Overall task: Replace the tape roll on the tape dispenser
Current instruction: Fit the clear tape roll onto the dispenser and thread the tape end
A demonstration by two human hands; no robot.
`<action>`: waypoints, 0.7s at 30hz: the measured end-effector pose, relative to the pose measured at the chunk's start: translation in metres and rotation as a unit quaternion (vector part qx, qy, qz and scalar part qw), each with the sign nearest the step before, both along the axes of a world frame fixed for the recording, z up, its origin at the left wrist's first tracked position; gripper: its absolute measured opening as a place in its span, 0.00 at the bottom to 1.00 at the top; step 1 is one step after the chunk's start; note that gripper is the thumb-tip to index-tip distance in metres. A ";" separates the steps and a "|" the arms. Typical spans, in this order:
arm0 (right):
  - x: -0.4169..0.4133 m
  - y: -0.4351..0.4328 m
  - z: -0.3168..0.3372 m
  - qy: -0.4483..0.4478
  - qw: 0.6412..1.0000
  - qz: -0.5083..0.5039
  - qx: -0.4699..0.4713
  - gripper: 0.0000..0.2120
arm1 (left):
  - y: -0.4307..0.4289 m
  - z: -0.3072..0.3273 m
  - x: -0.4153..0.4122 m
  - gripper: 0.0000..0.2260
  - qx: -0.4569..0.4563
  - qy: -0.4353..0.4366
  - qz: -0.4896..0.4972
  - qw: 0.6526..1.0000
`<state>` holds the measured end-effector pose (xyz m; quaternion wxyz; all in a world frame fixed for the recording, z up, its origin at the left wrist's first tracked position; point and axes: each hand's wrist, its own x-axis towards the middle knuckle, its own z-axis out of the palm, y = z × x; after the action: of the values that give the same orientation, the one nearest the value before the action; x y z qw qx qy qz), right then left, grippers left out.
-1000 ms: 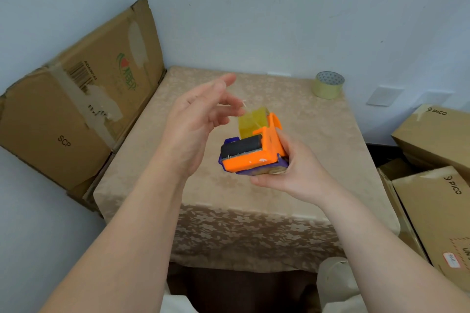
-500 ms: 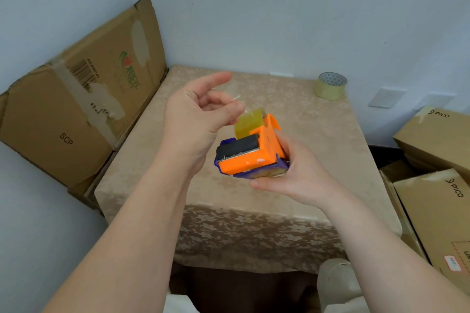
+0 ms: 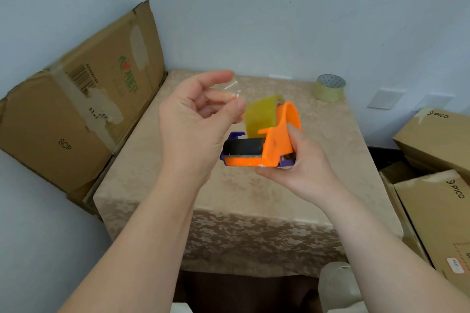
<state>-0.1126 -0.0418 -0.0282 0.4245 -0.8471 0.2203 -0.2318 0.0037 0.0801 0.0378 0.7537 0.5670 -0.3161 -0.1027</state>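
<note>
My right hand [image 3: 302, 168] grips an orange and purple tape dispenser [image 3: 264, 145] from below, above the table. A yellowish tape roll [image 3: 262, 114] sits in the dispenser, and a black roller shows at its front. My left hand [image 3: 195, 124] is just left of the roll, thumb and fingers pinching a clear strip of tape [image 3: 230, 90] pulled off the roll. A second tape roll [image 3: 328, 87] stands on the table's far right corner.
The table [image 3: 254, 198] has a beige patterned cloth and stands against the wall. A flattened cardboard box [image 3: 76, 114] leans on the left. Stacked cardboard boxes [image 3: 437, 185] stand at the right.
My left hand closed its fingers on the tape end and pulled it up and left. The dispenser turned so that its orange side faces me more.
</note>
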 end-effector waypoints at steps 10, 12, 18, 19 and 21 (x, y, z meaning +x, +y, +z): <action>0.001 -0.004 0.005 -0.095 0.992 -0.020 0.076 0.23 | 0.007 0.008 -0.025 0.15 -0.061 -0.056 0.030 0.996; 0.002 -0.006 0.005 -0.084 0.994 -0.016 0.071 0.23 | 0.009 0.008 -0.033 0.15 -0.056 -0.078 0.037 0.995; 0.000 -0.010 0.004 -0.045 0.998 -0.006 0.035 0.22 | 0.006 0.003 -0.029 0.15 -0.042 -0.070 0.028 0.996; 0.000 -0.010 0.003 -0.045 0.998 -0.007 0.033 0.23 | 0.006 0.002 -0.025 0.14 -0.046 -0.054 0.022 0.997; 0.000 -0.011 0.000 -0.055 0.997 -0.010 0.048 0.25 | 0.006 0.001 -0.018 0.14 -0.059 -0.026 0.009 0.998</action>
<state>-0.1122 -0.0529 -0.0282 0.4739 -0.8094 0.2159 -0.2716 -0.0140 0.0856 0.0387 0.7784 0.5266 -0.3362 -0.0617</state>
